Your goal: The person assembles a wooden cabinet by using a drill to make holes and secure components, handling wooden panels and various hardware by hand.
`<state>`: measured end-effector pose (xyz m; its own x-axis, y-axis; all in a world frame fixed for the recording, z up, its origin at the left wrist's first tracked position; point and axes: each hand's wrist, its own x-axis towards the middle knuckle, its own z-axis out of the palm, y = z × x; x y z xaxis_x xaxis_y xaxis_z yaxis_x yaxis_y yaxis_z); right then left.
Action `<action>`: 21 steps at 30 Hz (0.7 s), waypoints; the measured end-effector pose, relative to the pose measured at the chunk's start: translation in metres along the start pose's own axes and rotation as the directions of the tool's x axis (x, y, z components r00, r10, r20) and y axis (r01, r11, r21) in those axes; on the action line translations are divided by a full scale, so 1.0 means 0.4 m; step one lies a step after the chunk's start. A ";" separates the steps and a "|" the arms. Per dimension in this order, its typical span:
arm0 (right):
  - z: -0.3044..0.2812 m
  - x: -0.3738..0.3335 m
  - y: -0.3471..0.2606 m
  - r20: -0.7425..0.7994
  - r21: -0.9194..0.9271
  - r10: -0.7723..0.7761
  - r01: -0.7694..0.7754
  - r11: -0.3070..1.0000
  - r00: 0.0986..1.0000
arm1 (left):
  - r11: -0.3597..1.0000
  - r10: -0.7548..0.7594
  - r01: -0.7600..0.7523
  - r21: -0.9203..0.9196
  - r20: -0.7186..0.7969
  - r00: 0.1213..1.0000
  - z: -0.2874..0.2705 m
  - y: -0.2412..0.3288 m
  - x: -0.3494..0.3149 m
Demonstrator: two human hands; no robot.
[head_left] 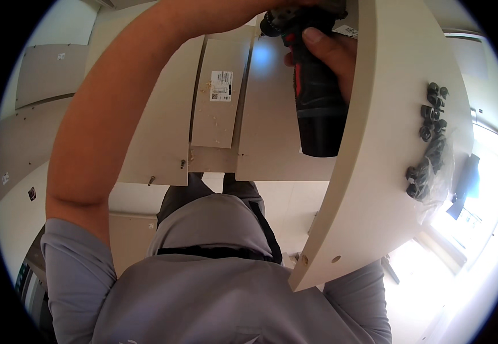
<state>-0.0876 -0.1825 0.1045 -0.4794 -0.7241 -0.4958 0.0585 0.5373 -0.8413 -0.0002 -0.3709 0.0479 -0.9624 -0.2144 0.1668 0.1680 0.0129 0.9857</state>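
Note:
My right hand [332,54] is closed around the grip of a black cordless drill [320,129] with red trim. Its chuck points left, and a bluish spot of light falls on the beige panel [283,114] beneath. A pale upright panel [346,160] hides my right forearm. From the lower left, my left arm [97,120] arches up to the top edge beside the drill's head. The fingers of my left hand are cut off or hidden there. Below the arms, a narrow board [214,123] with a white label and wood shavings lies between two wider beige panels.
On the right panel sit several black round fittings [432,112] and a clear plastic bag [435,178] with more dark pieces. Small pegs [151,180] stick out of the left beige panel [157,132]. More boards [51,71] lean or lie at the far left.

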 end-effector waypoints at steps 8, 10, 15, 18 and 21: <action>-0.004 -0.010 -0.010 0.104 0.111 -0.036 0.024 0.993 0.994 | 0.996 -0.052 0.052 0.076 -0.002 0.999 -0.001 0.029 -0.003; 0.006 -0.019 -0.032 0.037 0.049 0.021 -0.023 0.999 0.999 | 0.995 -0.052 0.053 0.081 -0.016 0.999 0.002 0.033 -0.006; -0.006 -0.010 -0.006 0.033 -0.013 -0.047 0.048 0.999 0.998 | 0.988 -0.098 0.102 0.117 -0.039 0.994 -0.002 0.047 -0.016; -0.012 0.015 0.008 -0.028 -0.120 0.002 -0.005 0.993 1.000 | 0.988 -0.092 0.099 0.123 -0.061 0.994 -0.001 0.044 -0.019; -0.017 0.023 0.014 -0.055 -0.184 0.018 -0.028 0.982 0.998 | 0.992 -0.104 0.106 0.072 -0.029 0.994 -0.007 0.039 -0.019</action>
<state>-0.0977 -0.1833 0.0966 -0.5260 -0.6893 -0.4981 -0.0907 0.6279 -0.7730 0.0104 -0.3718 0.0618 -0.9680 -0.2430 0.0629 0.0495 0.0608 0.9969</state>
